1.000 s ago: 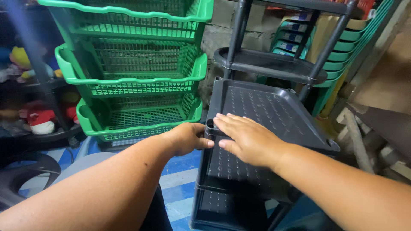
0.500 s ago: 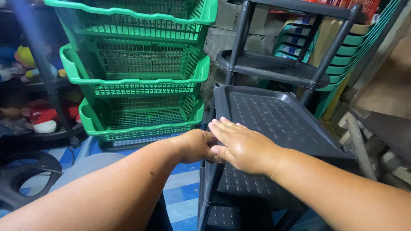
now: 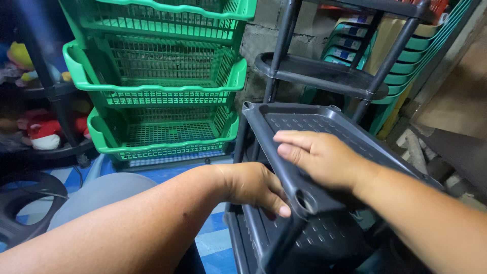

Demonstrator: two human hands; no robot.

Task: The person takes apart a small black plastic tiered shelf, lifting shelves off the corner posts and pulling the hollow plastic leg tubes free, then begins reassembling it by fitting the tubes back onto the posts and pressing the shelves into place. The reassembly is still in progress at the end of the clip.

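Nearest, the left hand (image 3: 253, 187) curls under the near edge of a dark grey perforated shelf tray (image 3: 324, 132), fingers closed on it beside an empty corner socket (image 3: 306, 202). The right hand (image 3: 317, 155) lies flat, fingers extended, on top. The tray sits tilted, apparently unseated, above a lower tray (image 3: 314, 243). Behind stand uprights (image 3: 276, 61); far left, green stacked baskets (image 3: 162, 86).

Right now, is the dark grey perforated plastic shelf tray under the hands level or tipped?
Tipped. The dark grey perforated plastic shelf tray slopes; its near corner socket sits open, with no post in it.
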